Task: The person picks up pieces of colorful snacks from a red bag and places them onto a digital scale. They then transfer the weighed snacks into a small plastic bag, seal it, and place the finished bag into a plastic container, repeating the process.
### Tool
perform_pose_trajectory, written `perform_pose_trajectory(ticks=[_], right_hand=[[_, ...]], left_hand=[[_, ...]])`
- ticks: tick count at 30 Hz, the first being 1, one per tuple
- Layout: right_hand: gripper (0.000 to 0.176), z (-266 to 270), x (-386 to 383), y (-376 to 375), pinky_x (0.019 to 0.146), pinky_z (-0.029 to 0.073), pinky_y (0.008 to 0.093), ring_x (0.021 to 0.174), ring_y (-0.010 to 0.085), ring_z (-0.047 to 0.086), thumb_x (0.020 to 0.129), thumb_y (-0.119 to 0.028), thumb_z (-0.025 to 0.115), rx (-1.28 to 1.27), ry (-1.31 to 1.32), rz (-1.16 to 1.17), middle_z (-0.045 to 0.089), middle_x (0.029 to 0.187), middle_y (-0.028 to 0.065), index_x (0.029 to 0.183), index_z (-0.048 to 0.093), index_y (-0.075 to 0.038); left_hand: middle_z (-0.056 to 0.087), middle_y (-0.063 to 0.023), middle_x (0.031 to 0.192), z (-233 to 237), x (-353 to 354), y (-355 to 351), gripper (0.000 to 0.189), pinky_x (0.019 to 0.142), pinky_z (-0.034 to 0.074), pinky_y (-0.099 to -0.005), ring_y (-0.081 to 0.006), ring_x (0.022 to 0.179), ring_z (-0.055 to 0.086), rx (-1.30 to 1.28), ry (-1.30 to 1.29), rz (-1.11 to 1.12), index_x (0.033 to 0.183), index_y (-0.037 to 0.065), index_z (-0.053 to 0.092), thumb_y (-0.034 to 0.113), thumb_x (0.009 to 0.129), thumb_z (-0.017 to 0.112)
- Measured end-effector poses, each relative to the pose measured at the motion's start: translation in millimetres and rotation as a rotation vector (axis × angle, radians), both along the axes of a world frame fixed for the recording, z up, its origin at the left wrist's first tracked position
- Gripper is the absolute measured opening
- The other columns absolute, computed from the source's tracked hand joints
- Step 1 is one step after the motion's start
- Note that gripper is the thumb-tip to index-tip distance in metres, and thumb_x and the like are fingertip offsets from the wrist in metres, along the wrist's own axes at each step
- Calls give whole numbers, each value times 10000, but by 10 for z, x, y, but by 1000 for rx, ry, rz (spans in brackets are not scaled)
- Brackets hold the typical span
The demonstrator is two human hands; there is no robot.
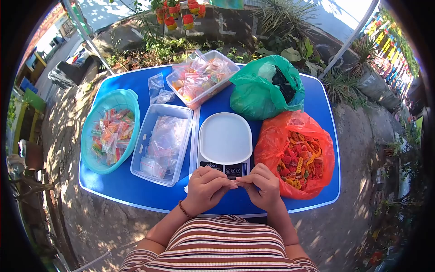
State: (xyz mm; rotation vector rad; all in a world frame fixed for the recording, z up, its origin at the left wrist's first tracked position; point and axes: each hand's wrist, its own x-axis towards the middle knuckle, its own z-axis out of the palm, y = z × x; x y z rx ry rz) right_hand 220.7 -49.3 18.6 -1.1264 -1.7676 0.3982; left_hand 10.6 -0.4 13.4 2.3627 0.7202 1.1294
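My left hand (pixel 205 189) and my right hand (pixel 263 186) meet at the fingertips in front of the digital scale, both closed in a pinch. Whatever sits between the fingers is too small to make out. Just beyond them stands the kitchen scale (pixel 247 168), its white tray (pixel 225 138) bare. To the left, a white plastic container (pixel 137 159) holds clear zip bags (pixel 165 140). On the right, a red plastic bag (pixel 267 149) lies open around red and orange curly snack pieces (pixel 299 165).
A teal basket (pixel 132 97) with filled small packets (pixel 111 136) stands far left. Behind are a container (pixel 208 102) of filled packets, a clear plastic bag (pixel 158 88) and a green plastic bag (pixel 247 97). All rest on a blue table (pixel 226 204) with a pale rim.
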Motion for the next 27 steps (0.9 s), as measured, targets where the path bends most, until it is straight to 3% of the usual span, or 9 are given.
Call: perform_pose_trajectory(ticks=[3, 6, 12, 16, 20, 25, 27], right_hand=[[198, 127, 17, -25, 613, 478, 330, 704, 224, 592, 803, -13, 802, -86, 55, -45, 640, 762, 62, 997, 772, -38], [229, 108, 83, -94, 608, 488, 330, 696, 225, 603, 814, -14, 797, -198, 21, -55, 644, 777, 73, 1040, 779, -44], [262, 68, 28, -94, 643, 529, 300, 745, 208, 652, 827, -5, 784, -174, 74, -30, 674, 860, 93, 1085, 780, -47], [307, 191, -148, 88, 683, 555, 306, 798, 219, 688, 817, 1, 787, -76, 84, 104, 691, 926, 104, 1119, 771, -53], [347, 334, -511, 325, 710, 572, 325, 823, 240, 706, 818, 1, 785, -93, 61, 192, 698, 961, 113, 1159, 754, -58], [332, 257, -1030, 592, 737, 584, 314, 833, 230, 732, 805, 32, 775, -99, 40, 377, 716, 954, 111, 1130, 752, -32], [230, 216, -1296, 712, 744, 582, 309, 837, 229, 736, 847, 23, 757, -148, 81, 433, 720, 968, 126, 1074, 743, -16]], left_hand=[[681, -38, 888, -74, 74, -39, 191, 633, 523, -285, -137, 720, 653, -273, -120, -38, 939, 92, 740, 109, 798, 869], [671, -78, 947, -96, 88, -42, 212, 636, 588, -288, -194, 745, 714, -277, -99, -53, 992, 66, 721, 137, 838, 848], [641, -129, 1130, -1, 54, -61, 275, 755, 606, -298, -222, 920, 737, -407, -186, 6, 1130, 68, 715, 31, 867, 788], [651, -119, 1153, -18, -213, -45, 316, 856, 583, -327, -238, 997, 707, -190, -186, 49, 1133, 77, 725, -37, 840, 756], [682, -119, 1117, 57, -547, -104, 317, 840, 580, -335, -264, 989, 701, -62, -203, 223, 1126, 73, 725, -44, 833, 758], [703, -120, 1087, 69, -959, -206, 302, 827, 579, -348, -284, 982, 704, -91, -218, 452, 1087, 55, 715, -45, 809, 777], [708, -118, 1070, -7, -1149, -214, 283, 826, 579, -350, -285, 971, 707, -95, -211, 518, 1065, 52, 715, -53, 808, 775]])
